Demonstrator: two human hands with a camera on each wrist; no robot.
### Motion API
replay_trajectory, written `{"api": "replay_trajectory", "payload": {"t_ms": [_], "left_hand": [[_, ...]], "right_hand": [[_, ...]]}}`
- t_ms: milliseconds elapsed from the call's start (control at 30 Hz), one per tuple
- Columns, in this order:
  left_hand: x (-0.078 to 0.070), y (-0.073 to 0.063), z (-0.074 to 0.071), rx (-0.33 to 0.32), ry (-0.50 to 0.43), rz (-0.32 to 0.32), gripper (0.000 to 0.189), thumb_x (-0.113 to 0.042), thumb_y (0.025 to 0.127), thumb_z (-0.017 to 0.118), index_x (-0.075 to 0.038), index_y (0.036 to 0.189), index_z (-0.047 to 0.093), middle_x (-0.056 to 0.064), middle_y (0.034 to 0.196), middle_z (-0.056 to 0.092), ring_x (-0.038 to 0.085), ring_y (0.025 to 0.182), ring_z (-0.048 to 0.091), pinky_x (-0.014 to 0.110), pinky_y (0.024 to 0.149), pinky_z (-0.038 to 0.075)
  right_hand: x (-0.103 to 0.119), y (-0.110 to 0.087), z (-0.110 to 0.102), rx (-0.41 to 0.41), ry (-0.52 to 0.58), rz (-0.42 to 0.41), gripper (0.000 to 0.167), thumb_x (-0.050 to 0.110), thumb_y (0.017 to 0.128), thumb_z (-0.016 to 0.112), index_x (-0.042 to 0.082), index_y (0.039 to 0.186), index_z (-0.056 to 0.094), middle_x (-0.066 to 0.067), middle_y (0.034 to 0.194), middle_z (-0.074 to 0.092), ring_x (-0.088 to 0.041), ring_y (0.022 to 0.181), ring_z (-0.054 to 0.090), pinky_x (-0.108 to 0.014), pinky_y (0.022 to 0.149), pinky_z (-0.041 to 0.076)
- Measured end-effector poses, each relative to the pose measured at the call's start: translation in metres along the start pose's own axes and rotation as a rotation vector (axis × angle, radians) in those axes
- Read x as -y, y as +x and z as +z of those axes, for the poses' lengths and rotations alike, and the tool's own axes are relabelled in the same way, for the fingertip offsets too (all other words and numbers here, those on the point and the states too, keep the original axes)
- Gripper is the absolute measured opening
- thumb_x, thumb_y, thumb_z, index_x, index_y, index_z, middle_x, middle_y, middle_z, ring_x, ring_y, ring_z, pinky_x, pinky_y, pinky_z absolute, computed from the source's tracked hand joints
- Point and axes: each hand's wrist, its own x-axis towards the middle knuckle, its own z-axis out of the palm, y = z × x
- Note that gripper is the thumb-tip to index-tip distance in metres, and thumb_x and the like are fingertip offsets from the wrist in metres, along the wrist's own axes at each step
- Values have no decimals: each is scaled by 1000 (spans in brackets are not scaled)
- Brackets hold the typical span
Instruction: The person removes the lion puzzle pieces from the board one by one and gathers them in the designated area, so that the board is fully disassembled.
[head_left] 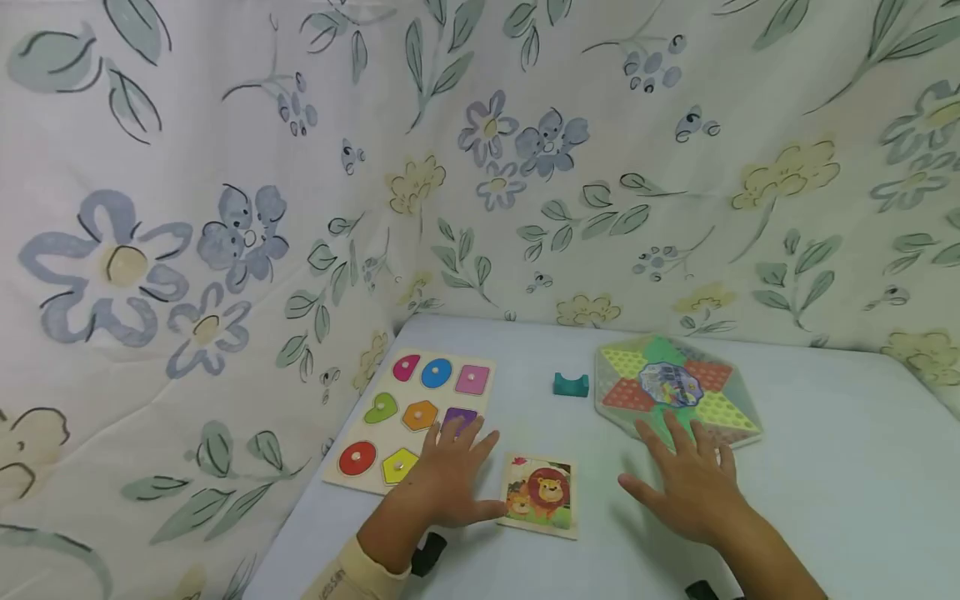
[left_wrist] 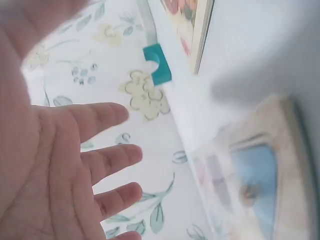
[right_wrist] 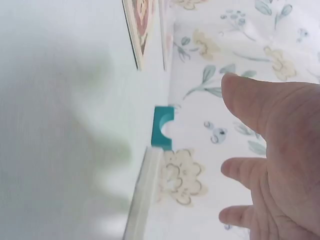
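Shape board (head_left: pixel 405 393) left, game board (head_left: pixel 672 386) right — between them, picture tile (head_left: pixel 543 493) before block (head_left: pixel 571 387).

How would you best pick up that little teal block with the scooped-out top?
Probably from above, pinching the teal block between its front and back faces. It stands notch upward, with its flat front exposed; the patterned game board sits close to its right end, so an end-to-end grip looks tighter.

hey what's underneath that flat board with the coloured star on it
In the head view, white table shows around the flat, angular, red, yellow and green star-patterned board. Whatever lies directly beneath it is covered, so I can't tell.
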Motion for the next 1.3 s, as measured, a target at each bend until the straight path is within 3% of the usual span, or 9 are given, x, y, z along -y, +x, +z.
{"api": "replay_trajectory", "payload": {"t_ms": [200, 333, 633, 933, 1067, 1300], "left_hand": [[-10, -12, 9, 57, 49, 29, 82, -67, 81, 73, -25, 150, 53, 0, 153, 51, 27, 140, 44, 56, 116, 38], [-11, -15, 18, 56, 92, 65, 74, -65, 86, 69, -22, 145, 58, -2, 143, 58, 22, 128, 50, 49, 112, 43], [-24, -18, 29, 25, 137, 70, 65, -59, 96, 61, -14, 143, 59, 2, 131, 63, 20, 118, 53, 41, 106, 48], [-36, -15, 27, 38, 255, 53, 55, -54, 96, 65, -13, 132, 67, 2, 112, 64, 15, 97, 54, 30, 91, 53], [-37, -14, 28, 30, 255, 48, 53, -53, 96, 66, -13, 131, 68, 2, 110, 63, 14, 92, 55, 29, 87, 55], [-36, -11, 28, 38, 224, 37, 55, -53, 94, 68, -17, 136, 66, 2, 117, 64, 14, 95, 57, 30, 88, 55]], "right_hand": [[20, 10, 9, 29, 19, -40, 83, 64, 90, 66, 18, 155, 45, -29, 159, 33, -62, 140, 28, -87, 99, 23], [36, 18, 16, 52, 37, -65, 79, 59, 89, 71, 17, 152, 49, -27, 154, 40, -58, 136, 36, -85, 96, 31], [77, 41, 38, 145, 78, -113, 68, 51, 85, 79, 20, 142, 60, -14, 137, 54, -40, 124, 49, -67, 94, 46], [110, 59, 61, 164, 154, -160, 36, 33, 85, 81, 24, 119, 73, -3, 112, 61, -23, 102, 51, -45, 85, 51], [118, 63, 65, 166, 172, -169, 26, 27, 84, 82, 23, 109, 75, -1, 104, 61, -20, 94, 50, -40, 79, 50], [123, 67, 70, 156, 144, -167, 27, 27, 81, 84, 22, 106, 75, -2, 102, 62, -20, 92, 51, -41, 79, 52]]}}
